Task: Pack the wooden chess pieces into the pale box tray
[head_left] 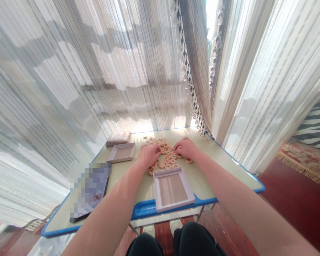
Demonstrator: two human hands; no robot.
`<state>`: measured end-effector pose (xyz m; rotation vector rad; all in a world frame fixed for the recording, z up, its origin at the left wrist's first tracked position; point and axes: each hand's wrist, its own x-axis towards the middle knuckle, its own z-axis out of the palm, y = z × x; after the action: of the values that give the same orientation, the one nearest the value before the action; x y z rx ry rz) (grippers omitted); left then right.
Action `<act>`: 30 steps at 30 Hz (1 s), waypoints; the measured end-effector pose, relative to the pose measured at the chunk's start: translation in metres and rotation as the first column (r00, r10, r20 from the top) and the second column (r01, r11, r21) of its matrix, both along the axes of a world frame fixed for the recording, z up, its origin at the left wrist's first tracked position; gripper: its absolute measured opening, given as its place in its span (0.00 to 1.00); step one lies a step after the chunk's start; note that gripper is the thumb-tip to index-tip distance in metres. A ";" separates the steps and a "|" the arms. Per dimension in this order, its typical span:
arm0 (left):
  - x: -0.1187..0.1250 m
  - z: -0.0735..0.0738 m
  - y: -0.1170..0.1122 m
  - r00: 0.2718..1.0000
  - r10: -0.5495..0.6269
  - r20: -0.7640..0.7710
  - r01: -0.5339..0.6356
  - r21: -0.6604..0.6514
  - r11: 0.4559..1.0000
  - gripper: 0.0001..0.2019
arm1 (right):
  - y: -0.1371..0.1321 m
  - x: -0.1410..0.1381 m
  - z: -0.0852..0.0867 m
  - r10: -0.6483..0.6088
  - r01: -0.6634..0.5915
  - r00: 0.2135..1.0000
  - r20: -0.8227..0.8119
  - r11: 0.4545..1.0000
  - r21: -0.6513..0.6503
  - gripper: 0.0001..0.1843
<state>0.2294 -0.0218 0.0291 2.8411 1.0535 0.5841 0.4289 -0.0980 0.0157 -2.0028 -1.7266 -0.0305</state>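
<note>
Several round wooden game pieces (pixel 168 157) with red and dark characters lie in a loose heap on a pale table (pixel 218 167) with a blue rim. My left hand (pixel 149 155) rests palm down on the heap's left side, fingers curled over the pieces. On the right side my right hand (pixel 186 147) lies the same way, fingertips on the pieces. Whether either hand grips a piece is hidden. An empty shallow grey box tray (pixel 173 190) sits at the near table edge between my forearms.
A second shallow tray (pixel 122 152) and a flat patterned box (pixel 118 138) lie at the far left. A dark flat item (pixel 89 192), partly blurred, lies near left. Sheer curtains (pixel 82 71) with beaded trim hang behind the table. Red floor and a rug (pixel 306 158) lie to the right.
</note>
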 end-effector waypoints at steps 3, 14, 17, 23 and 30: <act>0.001 -0.001 0.000 0.999 0.036 0.033 -0.035 -0.013 0.999 0.17 | 0.000 0.000 -0.001 0.019 -0.018 1.000 -0.013 0.998 0.054 0.12; 0.001 -0.004 0.002 0.997 -0.070 0.018 0.069 0.064 0.996 0.15 | 0.001 -0.008 -0.002 0.149 -0.146 0.987 0.057 0.988 -0.043 0.20; 0.001 -0.003 0.003 0.997 -0.071 0.023 0.068 0.109 0.992 0.15 | -0.001 -0.007 -0.002 0.098 -0.097 0.993 0.067 0.995 -0.025 0.21; 0.001 -0.003 0.003 1.000 -0.005 -0.021 0.007 0.129 0.992 0.16 | 0.001 -0.006 -0.005 0.123 -0.120 0.990 0.070 0.992 -0.042 0.20; 0.002 -0.004 0.002 0.996 -0.078 -0.033 0.080 0.073 0.994 0.18 | -0.002 -0.006 -0.003 0.120 -0.117 0.991 0.053 0.991 -0.064 0.22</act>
<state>0.2315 -0.0193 0.0249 2.9484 0.9382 0.5878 0.4232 -0.1000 0.0128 -1.9558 -1.9008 0.0049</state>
